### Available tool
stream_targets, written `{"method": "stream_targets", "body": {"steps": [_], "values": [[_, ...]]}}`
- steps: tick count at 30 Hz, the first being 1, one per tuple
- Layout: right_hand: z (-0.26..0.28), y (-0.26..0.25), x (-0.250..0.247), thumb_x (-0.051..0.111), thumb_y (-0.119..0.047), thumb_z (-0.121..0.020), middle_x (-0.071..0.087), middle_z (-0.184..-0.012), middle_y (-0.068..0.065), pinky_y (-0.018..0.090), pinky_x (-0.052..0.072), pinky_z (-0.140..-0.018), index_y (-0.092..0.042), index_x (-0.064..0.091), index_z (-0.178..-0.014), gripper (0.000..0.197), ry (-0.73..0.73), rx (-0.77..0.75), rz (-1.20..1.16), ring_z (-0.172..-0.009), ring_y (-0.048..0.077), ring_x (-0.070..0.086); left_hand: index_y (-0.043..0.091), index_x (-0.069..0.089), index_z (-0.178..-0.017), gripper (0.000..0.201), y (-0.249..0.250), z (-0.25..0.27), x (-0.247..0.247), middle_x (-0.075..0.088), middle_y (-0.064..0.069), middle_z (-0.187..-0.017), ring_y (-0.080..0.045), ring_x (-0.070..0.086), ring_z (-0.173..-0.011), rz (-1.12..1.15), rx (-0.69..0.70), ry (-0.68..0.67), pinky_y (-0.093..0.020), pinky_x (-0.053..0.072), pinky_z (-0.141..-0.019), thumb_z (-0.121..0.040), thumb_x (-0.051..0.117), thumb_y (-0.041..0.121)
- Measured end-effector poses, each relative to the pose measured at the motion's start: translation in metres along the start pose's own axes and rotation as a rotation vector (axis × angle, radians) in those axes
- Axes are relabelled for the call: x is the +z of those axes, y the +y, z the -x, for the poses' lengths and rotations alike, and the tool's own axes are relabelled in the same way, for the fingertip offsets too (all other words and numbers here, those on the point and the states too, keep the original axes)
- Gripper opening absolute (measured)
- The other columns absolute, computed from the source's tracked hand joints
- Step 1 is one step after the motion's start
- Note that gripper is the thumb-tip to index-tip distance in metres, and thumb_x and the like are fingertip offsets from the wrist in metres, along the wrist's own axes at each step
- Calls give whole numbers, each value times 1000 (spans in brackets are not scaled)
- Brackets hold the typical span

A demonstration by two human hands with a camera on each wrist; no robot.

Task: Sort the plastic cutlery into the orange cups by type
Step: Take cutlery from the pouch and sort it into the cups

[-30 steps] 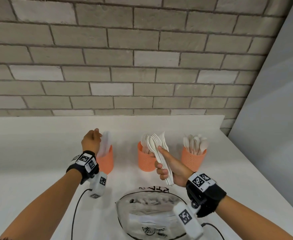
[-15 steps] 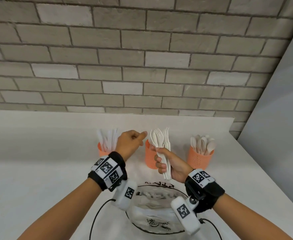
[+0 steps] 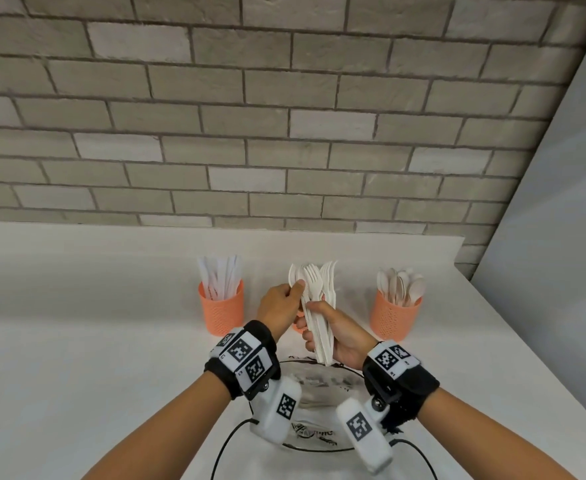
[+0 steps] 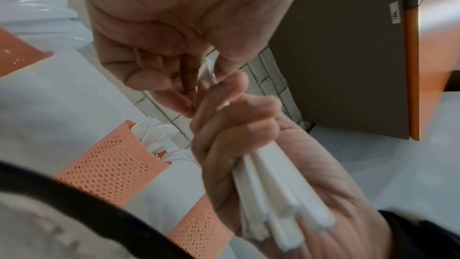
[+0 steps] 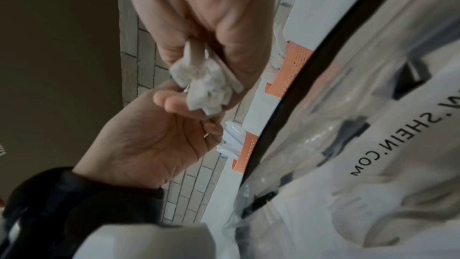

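The right hand (image 3: 340,332) has its grip wrapped around a bundle of white plastic forks (image 3: 319,306), held upright above the surface (image 3: 76,341) in front of the middle orange cup (image 4: 112,162), which already contains forks. The left hand (image 3: 279,306) pinches the head of one fork at the top left of the bundle, thumb and fingertips closed on it. The left orange cup (image 3: 221,311) holds knives, the right orange cup (image 3: 393,318) spoons. A clear plastic bag (image 3: 319,393) lies under the wrists.
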State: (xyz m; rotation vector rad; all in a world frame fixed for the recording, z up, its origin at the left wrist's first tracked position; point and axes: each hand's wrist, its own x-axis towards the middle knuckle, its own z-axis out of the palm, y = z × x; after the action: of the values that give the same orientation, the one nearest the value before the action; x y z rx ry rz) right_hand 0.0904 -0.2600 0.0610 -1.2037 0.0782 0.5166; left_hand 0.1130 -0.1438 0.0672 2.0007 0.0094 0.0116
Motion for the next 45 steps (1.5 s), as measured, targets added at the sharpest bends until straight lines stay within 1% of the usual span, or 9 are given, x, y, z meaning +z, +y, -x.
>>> {"method": "stream_targets", "body": {"steps": [8,13,16,18,25,31,35,41,45], "values": [[7,-3,-3,41,-17,-97,62,-69,10,25,54,-48,-5,57,-100,21,34,-69,78,-48,15,62,12,54,-75,37,-3,-3,0,64,-5,-79,-21,58,-65,57,19,69,-29,42,-64,-95,43,40],[6,0,-12,42,-16,-98,61,-79,15,28,57,-49,-2,48,-118,26,157,-140,178,-52,18,68,8,48,-91,27,7,-7,-12,64,-8,-79,-22,62,-70,347,-4,187,-31,50,-65,-98,38,32],[4,2,-15,42,-14,-97,56,-68,12,27,54,-42,-5,48,-110,16,251,-179,265,-39,14,59,10,45,-91,21,14,-5,-16,54,-6,-58,-23,56,-54,497,-15,220,-29,50,-58,-100,31,23],[4,2,-16,43,-13,-97,50,-63,8,24,50,-39,-7,47,-103,9,293,-199,315,-34,10,50,12,45,-86,20,18,-2,-16,41,-2,-54,-17,44,-46,458,-31,193,-22,38,-44,-99,34,20],[7,3,-10,46,-18,-97,48,-58,3,20,40,-36,-13,49,-86,12,236,-224,365,-34,7,42,16,49,-54,34,15,10,5,43,0,-52,-12,38,-47,158,-26,10,-23,27,-46,-86,62,17],[16,4,-4,43,-24,-98,45,-60,1,18,38,-36,-18,49,-88,13,141,-215,371,-34,5,42,14,48,-57,33,17,12,12,42,0,-51,-12,35,-44,167,-100,-20,-21,24,-43,-84,66,17],[18,6,-4,42,-27,-99,44,-61,0,18,36,-36,-22,51,-90,14,128,-209,344,-36,5,40,13,51,-55,32,15,13,11,42,6,-39,-9,36,-37,170,-113,-19,-15,25,-36,-84,65,12],[21,1,-3,36,-23,-101,46,-64,5,20,42,-38,-13,52,-85,25,167,-189,184,-39,10,46,13,55,-67,25,16,18,14,55,-6,-68,-13,40,-47,247,-111,40,-14,29,-34,-91,51,13],[21,0,0,32,-18,-102,52,-68,7,22,46,-39,-6,53,-103,24,166,-205,250,-40,9,50,8,57,-81,20,19,23,19,55,-5,-66,-6,45,-35,351,-166,39,-14,29,-34,-92,40,9]]}}
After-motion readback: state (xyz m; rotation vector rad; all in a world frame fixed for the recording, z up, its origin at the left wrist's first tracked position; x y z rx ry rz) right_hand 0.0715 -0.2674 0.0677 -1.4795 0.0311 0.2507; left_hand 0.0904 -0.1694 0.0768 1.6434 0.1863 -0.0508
